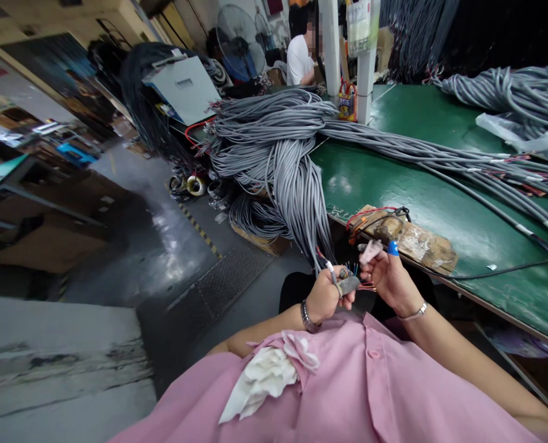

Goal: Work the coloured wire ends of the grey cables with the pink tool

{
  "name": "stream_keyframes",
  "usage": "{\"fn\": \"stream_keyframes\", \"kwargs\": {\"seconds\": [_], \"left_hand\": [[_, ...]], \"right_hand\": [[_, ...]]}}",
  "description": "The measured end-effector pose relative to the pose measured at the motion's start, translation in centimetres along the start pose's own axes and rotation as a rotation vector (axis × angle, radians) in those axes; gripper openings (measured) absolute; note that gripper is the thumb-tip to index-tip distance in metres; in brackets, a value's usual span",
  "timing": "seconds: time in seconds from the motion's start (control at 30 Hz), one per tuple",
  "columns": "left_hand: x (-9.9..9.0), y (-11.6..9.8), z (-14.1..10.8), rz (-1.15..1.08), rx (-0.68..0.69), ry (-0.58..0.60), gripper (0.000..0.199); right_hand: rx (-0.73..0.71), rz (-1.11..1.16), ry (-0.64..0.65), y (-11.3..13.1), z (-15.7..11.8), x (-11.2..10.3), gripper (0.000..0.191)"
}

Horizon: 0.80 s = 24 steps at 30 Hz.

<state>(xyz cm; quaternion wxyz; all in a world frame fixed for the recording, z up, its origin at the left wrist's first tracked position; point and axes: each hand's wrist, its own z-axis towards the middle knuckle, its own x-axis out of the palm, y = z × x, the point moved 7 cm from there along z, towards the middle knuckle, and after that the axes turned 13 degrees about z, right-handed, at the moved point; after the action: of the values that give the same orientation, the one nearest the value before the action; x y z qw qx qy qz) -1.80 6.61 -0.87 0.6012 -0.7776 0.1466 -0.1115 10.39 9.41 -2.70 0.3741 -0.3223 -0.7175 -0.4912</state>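
In front of my chest, my left hand [327, 295] is closed around the end of a grey cable [332, 272]. Thin coloured wires [366, 286] fan out past its fingers, orange-red to the right and blue above. A grey wrap covers the left thumb [348, 285]. Close by on the right, my right hand [394, 283] has its thumb and forefinger apart, with nothing visible between them. It wears a blue wrap [393, 248] on the thumb and a pale pink wrap [370, 251] on a finger. Whether its lower fingers touch the wires cannot be made out.
A large bundle of grey cables [297, 178] hangs over the edge of the green table [361, 166]. A wooden block [412, 243] with thin red and black leads lies at the front edge. More cable ends [500, 169] spread right. A person [300, 58] sits beyond.
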Motion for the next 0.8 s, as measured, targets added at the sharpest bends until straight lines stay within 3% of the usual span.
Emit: {"fn": "stream_keyframes", "kwargs": {"seconds": [0.13,0.23,0.4,0.8], "left_hand": [[-1.2,-0.2,-0.6,-0.009,0.072,-0.149,0.035],[-1.4,-1.0,-0.5,-0.003,0.135,-0.201,0.034],[-1.1,-1.8,0.0,0.039,0.177,-0.22,0.032],[-0.7,-1.6,0.7,0.172,0.117,-0.182,0.036]], "right_hand": [[-0.037,-0.068,0.018,0.3,-0.2,0.6,0.029],[-0.085,-0.102,-0.014,0.6,-0.4,0.7,0.03],[-0.042,-0.151,-0.096,0.9,-0.4,0.1,0.032],[-0.072,-0.058,-0.068,0.8,-0.2,0.0,0.026]]}}
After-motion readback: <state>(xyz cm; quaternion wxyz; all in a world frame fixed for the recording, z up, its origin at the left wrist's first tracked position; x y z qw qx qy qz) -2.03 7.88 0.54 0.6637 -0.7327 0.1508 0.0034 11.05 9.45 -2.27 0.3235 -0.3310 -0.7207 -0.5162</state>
